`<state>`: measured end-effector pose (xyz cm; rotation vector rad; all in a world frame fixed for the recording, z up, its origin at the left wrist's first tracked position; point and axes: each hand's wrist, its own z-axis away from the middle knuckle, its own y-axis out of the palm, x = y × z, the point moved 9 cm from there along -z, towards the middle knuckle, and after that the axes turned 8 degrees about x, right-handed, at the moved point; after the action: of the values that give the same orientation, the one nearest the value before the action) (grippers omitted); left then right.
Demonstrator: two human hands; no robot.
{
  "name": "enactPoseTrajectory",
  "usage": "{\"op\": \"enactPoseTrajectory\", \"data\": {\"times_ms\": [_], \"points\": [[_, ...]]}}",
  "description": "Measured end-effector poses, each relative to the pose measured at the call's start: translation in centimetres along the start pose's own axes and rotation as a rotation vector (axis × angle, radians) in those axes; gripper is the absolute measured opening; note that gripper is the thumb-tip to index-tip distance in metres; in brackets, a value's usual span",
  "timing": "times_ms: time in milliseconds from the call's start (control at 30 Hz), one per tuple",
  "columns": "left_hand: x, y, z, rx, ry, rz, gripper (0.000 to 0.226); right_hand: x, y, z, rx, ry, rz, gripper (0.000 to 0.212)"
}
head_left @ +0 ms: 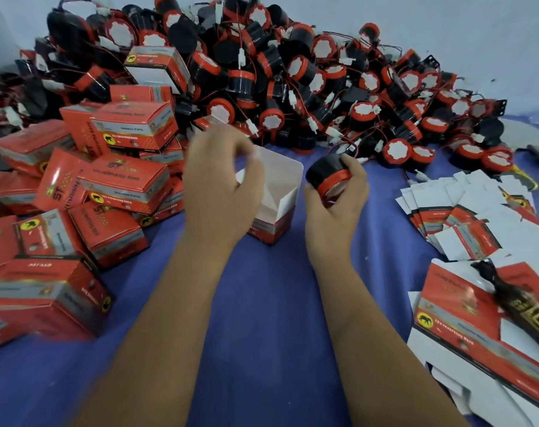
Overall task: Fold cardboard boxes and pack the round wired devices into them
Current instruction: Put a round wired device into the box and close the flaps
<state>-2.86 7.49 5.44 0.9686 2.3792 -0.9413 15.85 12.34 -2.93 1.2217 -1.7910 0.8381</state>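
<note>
1. At nine o'clock the packed boxes point(120, 131) lie heaped on the blue surface point(262, 318); the person would do well to keep that heap clear of the working spot.
2. The left hand point(222, 186) appears to pinch the far edge of the open box point(277, 198), fingers curled; the image is blurred, so the exact grip is unclear; steadying the box with its white flaps splayed outward looks like the right hold.
3. The right hand point(336, 198), at three o'clock of the box and just beside it, grips a round device point(326, 174), fingers curled round its red band; the device should probably go in body first, with its wire tucked in after so no flap traps it.
4. At twelve o'clock the device pile point(262, 72) waits; at four o'clock lie the flat blanks point(465, 217).
</note>
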Motion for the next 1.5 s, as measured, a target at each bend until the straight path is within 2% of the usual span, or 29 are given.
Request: {"op": "enactPoseTrajectory", "data": {"times_ms": [33,100,167,233,300,333,400,533,667,767,833,900,933,1000,1067,1133,1200,1267,1367,1500], "points": [[-0.6,1.6,-0.3,0.203,0.027,-0.036,0.016,-0.3,-0.2,-0.1,-0.016,0.022,-0.019,0.06],[0.1,5.0,0.3,0.602,-0.03,-0.177,0.022,-0.8,-0.6,-0.2,-0.053,0.054,-0.048,0.059],[1.4,6.1,0.7,0.769,-0.1,-0.3,0.031,-1.0,-0.7,-0.2,-0.07,0.083,-0.069,0.058],[2.1,7.2,1.4,0.929,-0.098,-0.493,0.018,-1.2,-0.6,-0.1,-0.062,0.104,-0.082,0.058],[3.0,8.6,2.7,1.073,-0.086,-0.716,0.028,-1.2,-0.5,-0.1,-0.055,0.112,-0.085,0.059],[3.3,9.2,3.0,1.101,-0.112,-0.733,0.033,-1.1,-0.6,0.0,-0.058,0.111,-0.082,0.059],[3.2,10.0,2.9,1.059,-0.161,-0.703,0.04,-0.9,-0.8,-0.1,-0.076,0.107,-0.07,0.06],[1.4,10.5,2.3,0.842,-0.017,-0.852,0.029,-1.2,-1.1,-0.1,-0.107,0.14,-0.069,0.06],[2.3,10.4,3.1,0.728,-0.136,-0.824,0.035,-1.4,-0.8,-0.1,-0.083,0.145,-0.059,0.049],[2.8,9.8,3.0,0.656,-0.246,-0.79,0.054,-1.5,-0.5,-0.1,-0.048,0.153,-0.055,0.04],[2.0,9.3,2.5,0.598,-0.246,-0.711,0.061,-1.5,-0.4,-0.1,-0.039,0.155,-0.075,0.031],[0.5,7.4,1.4,0.431,-0.201,-0.588,0.07,-1.5,-0.7,-0.1,-0.051,0.148,-0.099,0.034],[-0.4,5.8,0.8,0.285,-0.153,-0.52,0.07,-1.5,-0.9,-0.1,-0.063,0.135,-0.099,0.04],[-1.5,2.6,0.6,-0.019,-0.044,-0.356,0.056,-1.1,-1.2,0.0,-0.094,0.113,-0.079,0.051],[0.3,1.2,1.2,-0.158,-0.099,-0.08,0.042,-0.8,-1.2,0.0,-0.102,0.11,-0.052,0.055],[3.8,2.5,2.2,-0.114,-0.343,0.242,0.047,-0.6,-0.8,-0.1,-0.065,0.108,-0.071,0.057],[6.0,4.6,3.7,0.002,-0.512,0.415,0.062,-0.6,0.4,-0.1,0.05,0.134,-0.156,0.053],[6.8,5.6,4.3,0.094,-0.526,0.429,0.072,-0.8,1.7,-0.1,0.163,0.164,-0.187,0.046],[7.7,5.9,4.0,0.168,-0.52,0.558,0.068,-1.3,1.7,-0.3,0.163,0.204,-0.239,0.043],[8.5,7.5,4.4,0.48,-0.531,0.572,0.075,-2.1,1.7,-0.4,0.145,0.267,-0.285,0.044]]}}
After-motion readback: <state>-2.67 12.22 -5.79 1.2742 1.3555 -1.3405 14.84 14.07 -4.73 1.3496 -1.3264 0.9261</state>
